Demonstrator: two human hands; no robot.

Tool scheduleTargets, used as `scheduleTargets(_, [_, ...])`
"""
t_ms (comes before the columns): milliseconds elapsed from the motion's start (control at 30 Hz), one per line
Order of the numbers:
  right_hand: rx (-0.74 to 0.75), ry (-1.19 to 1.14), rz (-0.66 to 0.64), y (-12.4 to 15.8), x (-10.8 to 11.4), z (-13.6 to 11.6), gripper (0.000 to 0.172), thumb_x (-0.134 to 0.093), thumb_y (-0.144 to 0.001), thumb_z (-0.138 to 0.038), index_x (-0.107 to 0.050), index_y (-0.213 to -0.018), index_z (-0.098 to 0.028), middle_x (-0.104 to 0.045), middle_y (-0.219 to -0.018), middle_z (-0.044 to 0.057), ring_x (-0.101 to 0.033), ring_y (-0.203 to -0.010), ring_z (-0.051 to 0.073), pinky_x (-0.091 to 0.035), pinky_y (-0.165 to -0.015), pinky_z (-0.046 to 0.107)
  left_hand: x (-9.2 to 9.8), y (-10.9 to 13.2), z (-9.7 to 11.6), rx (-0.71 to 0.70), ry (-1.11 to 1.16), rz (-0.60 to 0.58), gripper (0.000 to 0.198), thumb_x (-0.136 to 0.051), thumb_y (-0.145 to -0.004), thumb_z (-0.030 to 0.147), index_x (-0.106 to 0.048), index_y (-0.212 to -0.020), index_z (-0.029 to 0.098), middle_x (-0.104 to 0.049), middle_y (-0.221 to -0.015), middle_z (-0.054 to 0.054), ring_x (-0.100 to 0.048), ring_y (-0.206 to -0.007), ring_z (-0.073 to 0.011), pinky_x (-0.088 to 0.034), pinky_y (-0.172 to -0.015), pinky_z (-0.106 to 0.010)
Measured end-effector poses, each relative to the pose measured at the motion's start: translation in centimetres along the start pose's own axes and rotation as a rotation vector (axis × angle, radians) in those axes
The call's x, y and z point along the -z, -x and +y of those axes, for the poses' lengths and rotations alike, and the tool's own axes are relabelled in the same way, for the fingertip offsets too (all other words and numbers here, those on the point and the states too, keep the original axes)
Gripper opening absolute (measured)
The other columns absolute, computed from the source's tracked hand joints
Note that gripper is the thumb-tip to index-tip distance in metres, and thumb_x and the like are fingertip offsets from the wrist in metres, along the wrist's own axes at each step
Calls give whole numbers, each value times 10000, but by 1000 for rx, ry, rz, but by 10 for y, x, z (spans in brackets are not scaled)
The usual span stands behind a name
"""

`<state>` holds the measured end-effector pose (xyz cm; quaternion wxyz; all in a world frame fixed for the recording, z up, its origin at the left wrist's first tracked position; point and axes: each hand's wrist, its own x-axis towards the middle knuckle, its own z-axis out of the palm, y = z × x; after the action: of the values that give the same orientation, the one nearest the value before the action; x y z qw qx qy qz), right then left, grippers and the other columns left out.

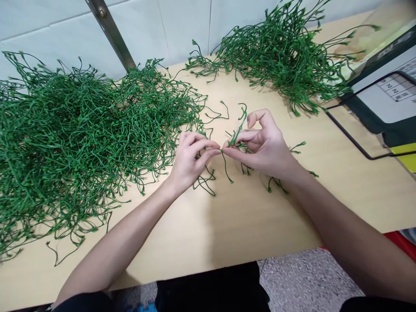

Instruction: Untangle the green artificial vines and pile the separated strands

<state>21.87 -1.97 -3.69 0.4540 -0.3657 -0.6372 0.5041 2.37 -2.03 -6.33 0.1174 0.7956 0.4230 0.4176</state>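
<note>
My left hand [191, 158] and my right hand [266, 147] meet over the middle of the table, fingertips nearly touching. Both pinch a thin green plastic stem [241, 125], which looks like an artificial plant piece with small forked tips. Part of it rises above my right fingers, and a strand [227, 170] hangs below the pinch. The exact join between the fingertips is too small to make out. Under and beside my right hand lie several loose stems [276, 184], partly covered by it. More loose stems [206, 184] lie below my left fingers.
A large heap of green stems [81, 134] covers the table's left side. A second pile [276, 52] lies at the back right. On the right are a black wire frame [349, 132] and a printed dark-and-white package [386, 95]. A tiled wall [185, 30] and metal post [112, 32] border the back.
</note>
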Motion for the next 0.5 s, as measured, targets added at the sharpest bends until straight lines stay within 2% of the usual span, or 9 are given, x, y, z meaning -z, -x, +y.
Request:
scheduleTargets(100, [53, 18, 33, -1, -1, 4, 549, -804, -731, -287, -283, -901, -291, -498, -609, -114, -591, -619, 147, -487, -630, 312, -1, 2, 3, 2, -130, 21, 123, -656, -895, 347, -723, -892, 243, -544, -942, -45, -459, -966, -200, -424, -853, -358])
scheduleTargets(267, [194, 187, 197, -2, -1, 8, 472, -782, -709, -210, -349, -881, -286, -525, -645, -85, -611, -635, 150, -507, -646, 321, -3, 4, 6, -15, -219, 103, 181, -585, -939, 316, -694, -838, 213, -509, -1083, -87, -406, -1094, -240, -399, -951, -416])
scheduleTargets(333, [164, 160, 220, -3, 0, 7, 468, -783, -713, -225, -350, -881, -286, -555, -635, -83, -629, -645, 155, -520, -660, 319, -3, 4, 5, 20, -247, 144, 154, -597, -931, 307, -703, -865, 217, -507, -1173, -93, -389, -1151, -258, -389, -976, -435])
scheduleTargets(400, [74, 104, 221, -3, 0, 4, 484, -796, -711, -281, -343, -883, -288, -583, -622, -83, -645, -652, 163, -534, -667, 325, -2, 3, 4, 56, -264, 175, 133, -625, -913, 314, -707, -974, 230, -506, -1241, -98, -387, -1188, -273, -394, -982, -447])
scheduleTargets(500, [-30, 33, 212, -3, -1, -1, 496, -805, -700, -344, -346, -884, -292, -577, -582, -93, -653, -644, 171, -550, -669, 343, -1, 2, 2, -12, -219, 156, 229, -623, -917, 294, -659, -1132, 225, -575, -1178, -99, -466, -1130, -249, -431, -956, -420])
